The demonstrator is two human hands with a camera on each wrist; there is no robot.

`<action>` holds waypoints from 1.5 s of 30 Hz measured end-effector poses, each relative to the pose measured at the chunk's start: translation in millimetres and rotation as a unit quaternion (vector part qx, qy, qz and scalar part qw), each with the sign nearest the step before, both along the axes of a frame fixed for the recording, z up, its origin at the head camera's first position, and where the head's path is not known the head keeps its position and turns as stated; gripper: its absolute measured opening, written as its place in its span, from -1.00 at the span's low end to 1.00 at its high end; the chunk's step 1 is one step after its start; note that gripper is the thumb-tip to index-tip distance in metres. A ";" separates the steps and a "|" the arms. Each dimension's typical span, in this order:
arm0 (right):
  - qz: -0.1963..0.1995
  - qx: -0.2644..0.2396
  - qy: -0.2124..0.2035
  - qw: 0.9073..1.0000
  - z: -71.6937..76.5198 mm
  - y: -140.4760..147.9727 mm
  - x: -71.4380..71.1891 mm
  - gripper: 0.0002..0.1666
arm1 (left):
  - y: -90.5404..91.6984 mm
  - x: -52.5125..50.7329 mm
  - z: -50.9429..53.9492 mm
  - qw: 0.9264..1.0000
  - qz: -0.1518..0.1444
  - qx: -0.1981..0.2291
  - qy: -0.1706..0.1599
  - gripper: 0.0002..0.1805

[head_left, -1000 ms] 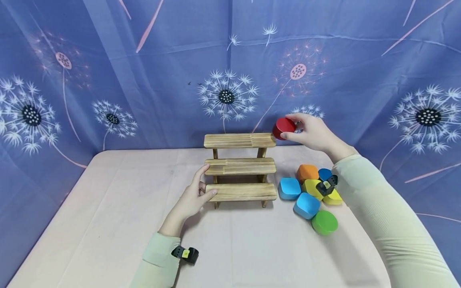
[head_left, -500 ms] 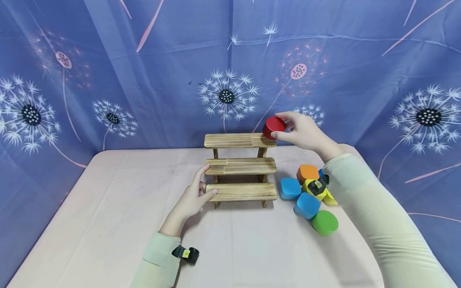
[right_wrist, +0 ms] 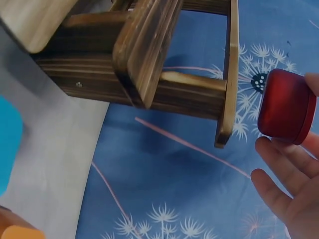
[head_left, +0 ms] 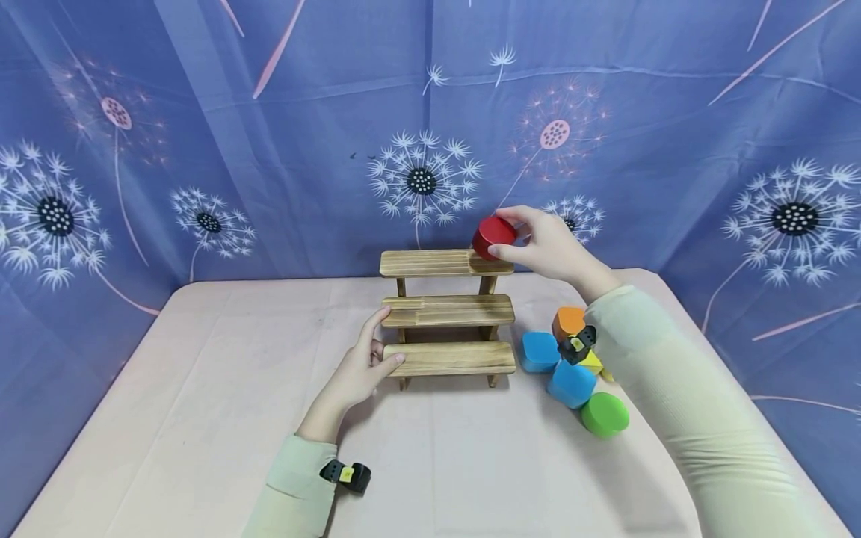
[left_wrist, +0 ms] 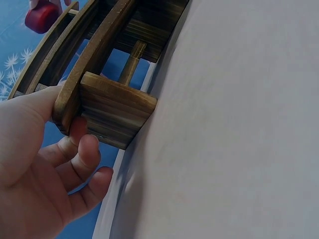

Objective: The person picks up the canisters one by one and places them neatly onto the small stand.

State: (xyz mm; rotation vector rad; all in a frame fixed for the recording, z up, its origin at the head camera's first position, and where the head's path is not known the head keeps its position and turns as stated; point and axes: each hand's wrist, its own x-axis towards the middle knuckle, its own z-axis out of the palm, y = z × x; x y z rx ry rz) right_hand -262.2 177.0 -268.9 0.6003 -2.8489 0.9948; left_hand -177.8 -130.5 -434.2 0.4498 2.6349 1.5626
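A three-tier wooden stand [head_left: 447, 310] rests on the table. My left hand [head_left: 353, 373] grips the stand's left end, thumb on the lowest shelf and a finger at the middle one; in the left wrist view, curled fingers [left_wrist: 88, 149] reach under a shelf end. My right hand [head_left: 548, 243] pinches a red round block [head_left: 493, 237] between thumb and fingers, over the right end of the top shelf. In the right wrist view, a gap shows between the red block [right_wrist: 285, 105] and the top shelf [right_wrist: 229, 74].
Right of the stand lie two light blue blocks [head_left: 540, 352], an orange block [head_left: 568, 322], a green round block [head_left: 605, 415] and yellow blocks [head_left: 591, 362] partly hidden by the right wrist camera [head_left: 577, 344]. A blue patterned curtain [head_left: 303, 172] hangs behind the table [head_left: 235, 388].
My right hand has moved left with the red round block, from beside the top shelf's right end to over it. The left hand has stayed on the stand.
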 end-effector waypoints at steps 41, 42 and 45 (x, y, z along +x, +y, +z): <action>0.013 -0.178 0.001 0.984 -30.0 -70.1 -5.4 -0.32 | -1.8 -2.9 -3.7 1.000 -0.009 0.016 -0.010 -0.13; 0.012 -0.181 0.002 0.983 -30.6 -71.6 -5.7 -0.32 | -1.7 -3.0 -3.9 1.000 -0.009 0.015 -0.011 -0.13; 0.009 -0.190 0.004 0.982 -31.4 -76.2 -5.8 -0.31 | -0.9 -2.7 -3.2 1.000 -0.009 0.015 -0.013 -0.12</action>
